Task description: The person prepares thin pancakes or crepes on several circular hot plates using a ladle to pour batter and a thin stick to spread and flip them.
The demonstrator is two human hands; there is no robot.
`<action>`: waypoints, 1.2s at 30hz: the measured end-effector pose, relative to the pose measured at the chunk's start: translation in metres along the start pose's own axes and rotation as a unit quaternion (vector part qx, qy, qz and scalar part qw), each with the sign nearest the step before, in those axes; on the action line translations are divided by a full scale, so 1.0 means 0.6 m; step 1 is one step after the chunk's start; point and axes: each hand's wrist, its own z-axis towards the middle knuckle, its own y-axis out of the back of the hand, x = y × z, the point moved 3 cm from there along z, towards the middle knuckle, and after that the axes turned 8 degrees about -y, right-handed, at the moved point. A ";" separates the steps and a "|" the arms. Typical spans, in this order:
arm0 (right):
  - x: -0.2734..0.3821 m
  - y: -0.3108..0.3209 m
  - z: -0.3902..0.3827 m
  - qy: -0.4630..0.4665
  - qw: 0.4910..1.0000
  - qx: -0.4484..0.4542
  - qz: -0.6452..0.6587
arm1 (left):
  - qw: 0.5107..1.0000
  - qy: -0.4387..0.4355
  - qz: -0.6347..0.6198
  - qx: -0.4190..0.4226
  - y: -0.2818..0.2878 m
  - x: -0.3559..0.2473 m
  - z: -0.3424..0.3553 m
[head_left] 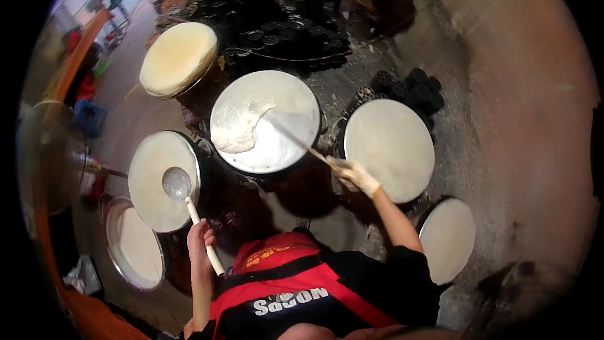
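My left hand [201,237] is closed around the pale handle of a ladle [177,183], whose round bowl hangs over the left round griddle [149,173]. In a light glove, my right hand [354,176] grips the handle of a flat scraper [306,146]. The scraper reaches across the middle griddle [264,165], and its blade, slightly blurred, touches the edge of a thick patch of white batter [236,131]. That batter lies on the griddle's left part; a thin whitish film covers much of the far side.
More round griddles stand at right [390,151] and lower right [448,239]. A basin of pale liquid [139,249] is at lower left. Beyond, a pile of thin round sheets [178,58] rests on a stand. Black honeycomb coal briquettes [277,34] cover the floor at the back.
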 end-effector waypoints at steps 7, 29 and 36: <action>-0.115 -0.121 -0.076 -0.045 0.997 -0.057 0.000 | 0.990 0.079 0.035 0.116 -0.009 -0.078 0.052; -0.137 -0.648 0.330 0.054 0.913 -0.273 0.296 | 0.996 0.008 0.028 0.080 0.308 -0.181 0.031; -0.173 -0.532 0.146 0.018 0.903 -0.267 0.337 | 0.992 0.037 0.033 0.115 0.273 -0.172 0.042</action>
